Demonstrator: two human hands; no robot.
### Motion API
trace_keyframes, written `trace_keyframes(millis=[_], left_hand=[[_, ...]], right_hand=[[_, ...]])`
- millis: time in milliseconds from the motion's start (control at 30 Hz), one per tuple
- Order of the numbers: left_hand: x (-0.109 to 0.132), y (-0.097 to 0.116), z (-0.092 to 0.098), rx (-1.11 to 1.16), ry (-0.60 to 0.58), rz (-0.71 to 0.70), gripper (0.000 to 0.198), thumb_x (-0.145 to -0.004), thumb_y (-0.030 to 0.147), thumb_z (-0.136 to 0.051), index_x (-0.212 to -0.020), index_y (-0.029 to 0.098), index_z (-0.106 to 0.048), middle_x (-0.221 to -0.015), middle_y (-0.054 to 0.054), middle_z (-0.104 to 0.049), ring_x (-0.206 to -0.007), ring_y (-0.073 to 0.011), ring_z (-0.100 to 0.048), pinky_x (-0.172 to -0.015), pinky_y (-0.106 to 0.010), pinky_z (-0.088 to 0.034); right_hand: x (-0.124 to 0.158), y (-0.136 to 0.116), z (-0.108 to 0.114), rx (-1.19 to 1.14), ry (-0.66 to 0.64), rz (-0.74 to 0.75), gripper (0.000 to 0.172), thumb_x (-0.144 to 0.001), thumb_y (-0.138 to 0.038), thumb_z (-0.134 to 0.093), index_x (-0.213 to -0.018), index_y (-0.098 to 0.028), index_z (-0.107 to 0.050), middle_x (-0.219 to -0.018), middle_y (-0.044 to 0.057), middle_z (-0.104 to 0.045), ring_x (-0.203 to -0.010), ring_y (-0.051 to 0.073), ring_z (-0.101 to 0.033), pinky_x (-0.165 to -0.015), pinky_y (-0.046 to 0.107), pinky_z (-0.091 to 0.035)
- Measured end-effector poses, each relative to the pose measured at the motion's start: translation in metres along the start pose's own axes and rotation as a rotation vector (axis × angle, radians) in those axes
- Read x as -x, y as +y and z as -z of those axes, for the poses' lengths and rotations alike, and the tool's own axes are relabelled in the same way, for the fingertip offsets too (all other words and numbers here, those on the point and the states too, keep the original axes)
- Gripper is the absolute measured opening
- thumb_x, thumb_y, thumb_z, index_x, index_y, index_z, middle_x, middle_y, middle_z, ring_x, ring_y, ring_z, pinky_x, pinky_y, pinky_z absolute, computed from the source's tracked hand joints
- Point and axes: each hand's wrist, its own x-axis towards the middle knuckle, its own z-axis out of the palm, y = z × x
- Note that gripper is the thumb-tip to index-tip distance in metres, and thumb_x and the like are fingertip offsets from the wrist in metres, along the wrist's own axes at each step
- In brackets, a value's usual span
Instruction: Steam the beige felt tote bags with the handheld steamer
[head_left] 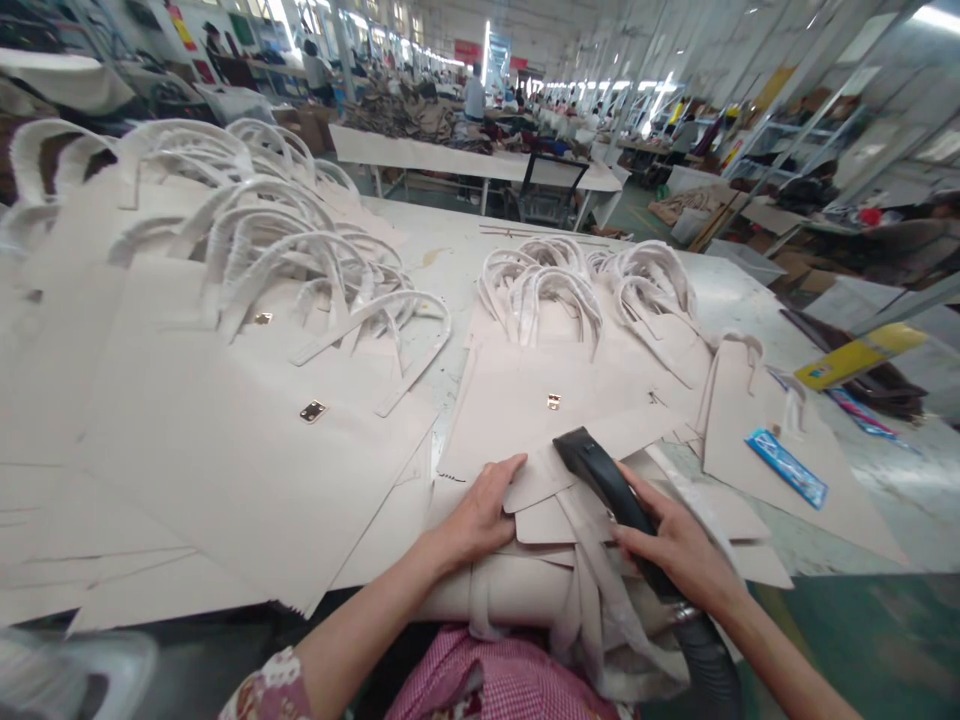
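Holding a black tool [609, 490] in the right hand [679, 545], fingers wrapped around its handle low in the middle of the frame. Its flat nose points up-left and sits right on the edge of a beige panel [570, 475], and a grey ribbed hose [709, 660] runs off the back end toward the bottom edge. The left hand [480, 515] is just left of that, lying flat with fingers spread, pressing down on the same panel and not closed around anything. So the hands are close together but not touching, one on each side of the tool's nose.

That panel is the top one of a small stack at the near edge of the tabletop [450, 255], hanging a bit over a folded beige roll [510, 590] that sits against the lap. Behind it, center frame, is a pile of bags [555, 370] with white wrapped handles [547, 285] and a small gold clasp [553, 401]. A much bigger pile [187, 400] fills the left half of the frame, handles arching up toward the upper left, with another clasp [313, 411] showing.

Off to the right, a blue packet [787, 467] lies on another beige piece, and a yellow box [859, 355] sits further right. Upper part of the frame is just more long tables and people working way in the back, too blurry to say much.
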Motion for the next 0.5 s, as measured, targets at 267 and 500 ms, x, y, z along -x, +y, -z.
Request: trace_keyframes(millis=[267, 500], left_hand=[[0.001, 0.001, 0.004, -0.064, -0.014, 0.004, 0.069, -0.072, 0.019, -0.057, -0.132, 0.018, -0.023, -0.122, -0.009, -0.039, -0.111, -0.0206, -0.036, -0.095, -0.037, -0.032], [-0.002, -0.002, 0.0, -0.201, 0.018, 0.017, 0.078, -0.068, 0.023, -0.058, -0.135, 0.019, -0.018, -0.12, -0.009, -0.042, -0.106, -0.0222, -0.039, -0.091, -0.038, -0.032]], right_hand=[[0.027, -0.026, -0.006, 0.027, -0.247, -0.176, 0.071, -0.071, -0.017, -0.055, -0.135, -0.026, -0.026, -0.052, -0.006, -0.053, -0.042, 0.011, -0.045, -0.039, 0.02, -0.035], [0.006, -0.036, -0.03, -0.144, -0.106, -0.059, 0.071, -0.069, -0.019, -0.056, -0.134, -0.027, -0.028, -0.059, -0.006, -0.054, -0.041, 0.011, -0.047, -0.04, 0.021, -0.042]])
